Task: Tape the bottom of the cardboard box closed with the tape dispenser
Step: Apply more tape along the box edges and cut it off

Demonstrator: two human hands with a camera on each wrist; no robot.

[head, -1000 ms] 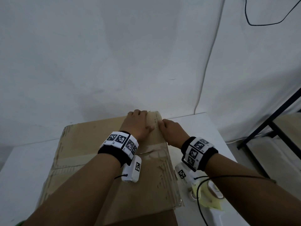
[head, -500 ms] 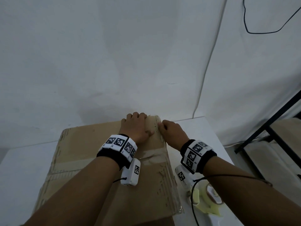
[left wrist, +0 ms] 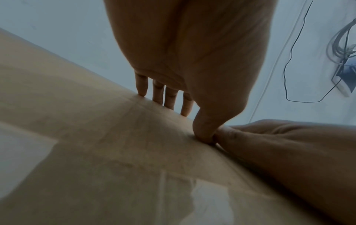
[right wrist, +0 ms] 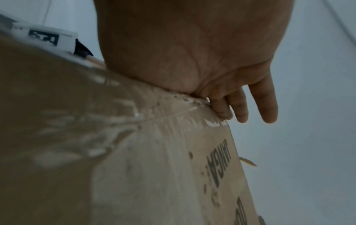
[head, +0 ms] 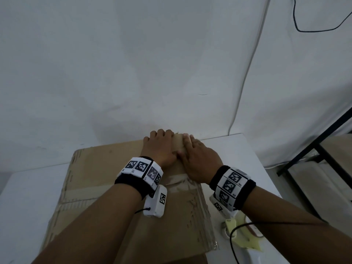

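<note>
Two hands lie flat on the upturned cardboard box (head: 106,189), at its far right corner. Nearest, below the right wrist, the tape dispenser (head: 242,232) rests on the white table (head: 22,199) just beside the box's right edge. Ahead of both wrists a tape strip (head: 177,184) crosses the cardboard. Beyond it, the left hand (head: 162,149) presses down with straight fingers (left wrist: 169,97) reaching the far edge, thumb touching the right hand (head: 198,161), whose relaxed fingers (right wrist: 265,103) spread over the corner, gripping nothing.
</note>
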